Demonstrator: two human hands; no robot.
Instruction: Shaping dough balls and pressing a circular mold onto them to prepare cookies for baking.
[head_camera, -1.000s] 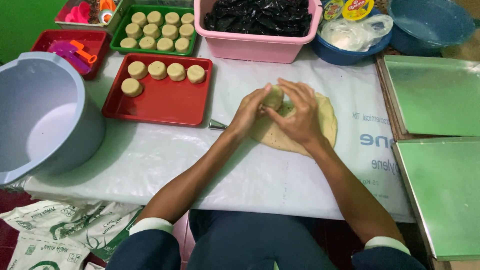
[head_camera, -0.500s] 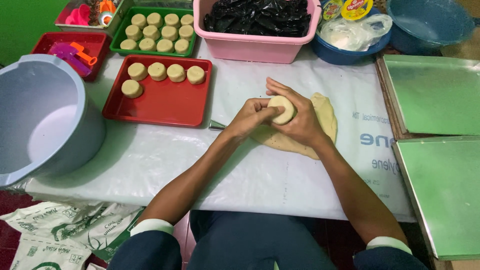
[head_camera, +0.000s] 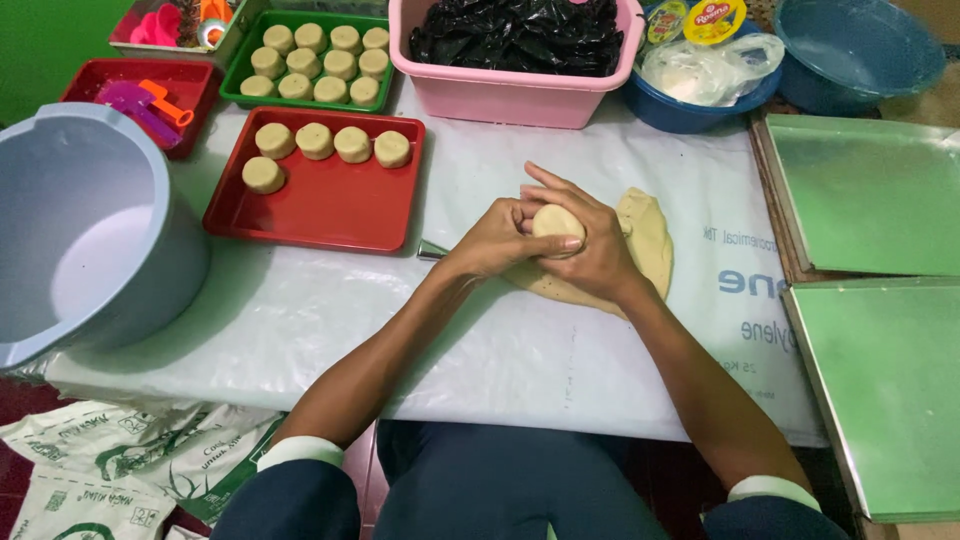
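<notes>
At bench centre: left hand and right hand cupped together, fingers clenched round pale dough ball, held just above flattened dough sheet. Red tray beside: five formed rounds, most of it bare. Green tray behind: eleven rounds. Judged partway; plenty of dough unshaped.

Pale yellowish-beige round dough ball matches the flattened dough slab under it, both on a translucent white plastic sheet with blue print covering the worktop. Same beige pucks sit in a glossy red square tray and a green rectangular tray. Also a pink rectangular plastic tub of shiny black stuff, a grey-blue round plastic bucket, and light green metal sheets.
</notes>
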